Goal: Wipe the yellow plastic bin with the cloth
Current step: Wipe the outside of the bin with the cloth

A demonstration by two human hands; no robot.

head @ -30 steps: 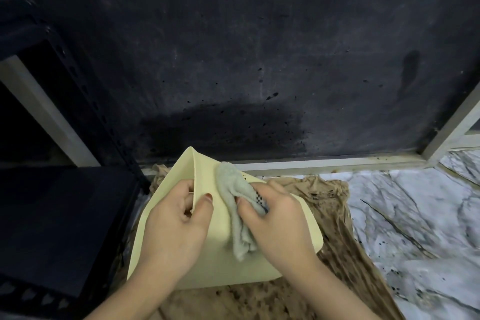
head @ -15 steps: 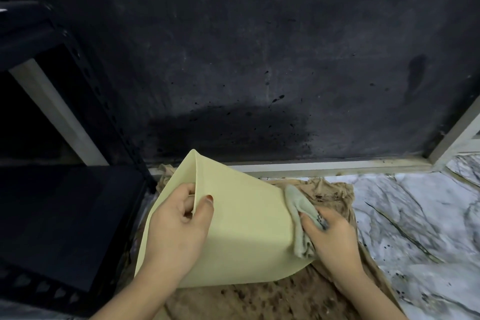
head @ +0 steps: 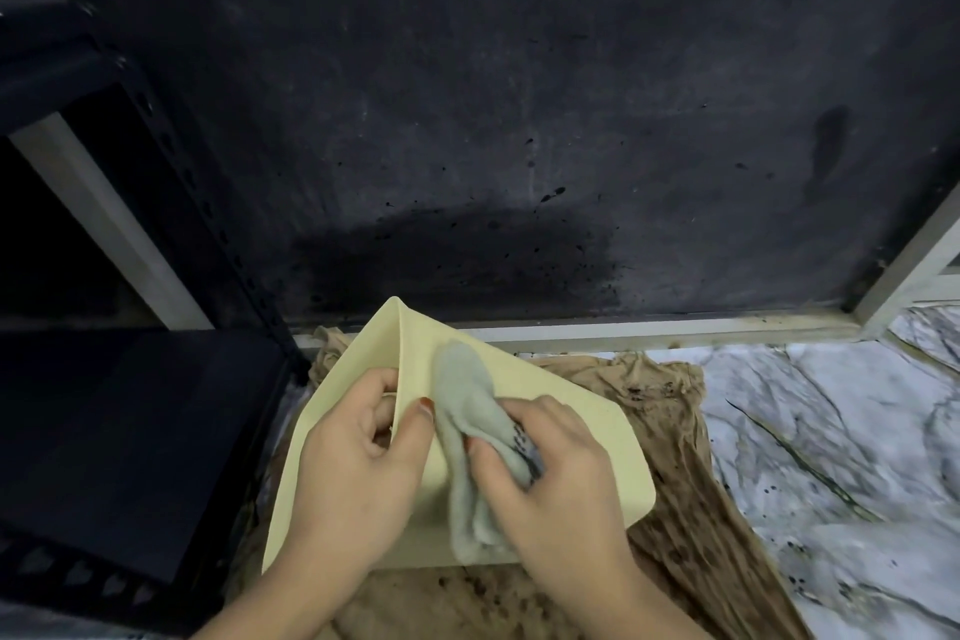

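Note:
The yellow plastic bin [head: 587, 431] lies tilted on its side low in the middle of the head view, its rim corner pointing up toward the dark wall. My left hand [head: 358, 463] grips the bin's rim edge, thumb on the outer wall and fingers curled inside. My right hand [head: 550, 483] holds a crumpled grey cloth [head: 467, 411] and presses it against the bin's outer wall, close beside my left thumb. The cloth's loose end hangs down over the wall.
A stained brown fabric [head: 675, 483] lies spread under the bin on a marble-patterned floor [head: 841, 431]. A black metal shelf [head: 130, 421] stands at the left. A dark stained wall [head: 519, 120] rises behind, with a pale ledge [head: 649, 327] along its base.
My right hand has swept the cloth from the bin's right edge back leftward across the outer wall to beside my left thumb. My left hand keeps its grip on the rim.

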